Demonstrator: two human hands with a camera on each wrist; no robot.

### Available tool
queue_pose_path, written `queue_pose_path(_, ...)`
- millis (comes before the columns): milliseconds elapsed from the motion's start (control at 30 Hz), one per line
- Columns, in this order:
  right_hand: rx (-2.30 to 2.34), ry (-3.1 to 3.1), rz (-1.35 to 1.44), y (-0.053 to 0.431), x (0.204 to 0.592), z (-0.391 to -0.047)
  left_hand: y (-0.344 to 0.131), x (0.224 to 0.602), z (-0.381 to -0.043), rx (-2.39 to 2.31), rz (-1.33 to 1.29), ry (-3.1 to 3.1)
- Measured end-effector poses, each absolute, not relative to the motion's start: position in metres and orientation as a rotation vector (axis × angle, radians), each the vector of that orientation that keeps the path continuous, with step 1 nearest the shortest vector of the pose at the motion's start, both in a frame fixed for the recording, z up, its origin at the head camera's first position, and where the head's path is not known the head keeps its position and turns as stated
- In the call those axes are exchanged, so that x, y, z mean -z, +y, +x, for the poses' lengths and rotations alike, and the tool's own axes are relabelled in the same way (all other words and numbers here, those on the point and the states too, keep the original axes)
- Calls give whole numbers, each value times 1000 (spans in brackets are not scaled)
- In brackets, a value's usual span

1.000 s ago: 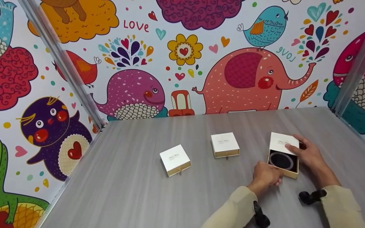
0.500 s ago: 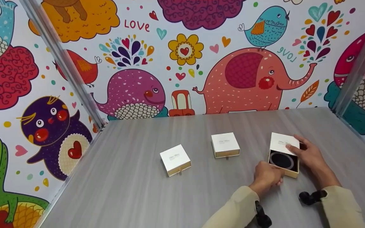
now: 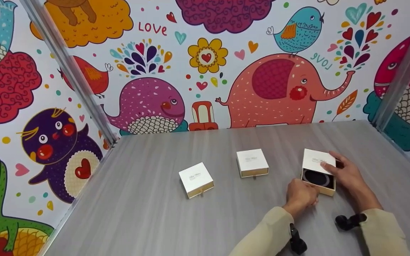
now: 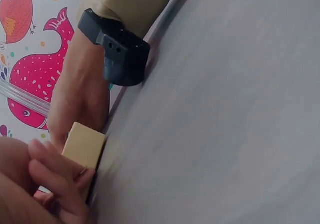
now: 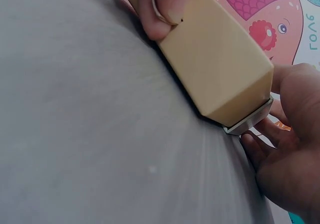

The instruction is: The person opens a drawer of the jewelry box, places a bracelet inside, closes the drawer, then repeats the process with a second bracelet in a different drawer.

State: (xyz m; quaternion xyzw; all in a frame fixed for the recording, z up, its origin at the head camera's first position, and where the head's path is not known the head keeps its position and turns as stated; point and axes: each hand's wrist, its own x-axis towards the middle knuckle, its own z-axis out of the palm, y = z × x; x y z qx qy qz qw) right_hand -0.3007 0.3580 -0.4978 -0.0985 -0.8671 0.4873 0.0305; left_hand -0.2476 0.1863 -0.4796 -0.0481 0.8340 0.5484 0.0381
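Note:
A white and gold drawer box (image 3: 317, 160) at the right of the table has its drawer (image 3: 322, 190) partly out. Inside, a greyish ring (image 3: 326, 179) lies on black lining, its far part covered by the sleeve. My right hand (image 3: 349, 174) grips the white sleeve, thumb on top and fingers round the far right side. At the drawer's front, my left hand (image 3: 300, 193) pinches the small ribbon pull (image 5: 162, 16), seen in the right wrist view. The left wrist view shows the drawer's plain cream end (image 4: 84, 146) beyond the left fingers.
Two similar white boxes stand closed on the grey table (image 3: 148, 220): one box (image 3: 252, 163) at the middle, another box (image 3: 196, 180) further left and turned at an angle. A cartoon-printed wall (image 3: 205, 71) rises behind the table, with metal posts at both corners.
The drawer has slid a little way into its sleeve, covering more of the ring. My left hand moved slightly forward with it, while the right hand held still.

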Motion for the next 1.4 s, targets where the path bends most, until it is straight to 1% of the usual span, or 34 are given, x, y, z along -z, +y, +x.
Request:
queue_pose_path(267, -1481, -2677, -262, 356, 496, -300, 185, 479, -250, -1632, -114, 2608)
queue_pose_path(833, -1488, -2685, -267, 356, 498, -301, 186, 479, -254, -1657, -120, 2515)
queue_pose_path(1400, -1498, -2697, -279, 359, 496, -300, 192, 480, -258, -1631, -121, 2556)
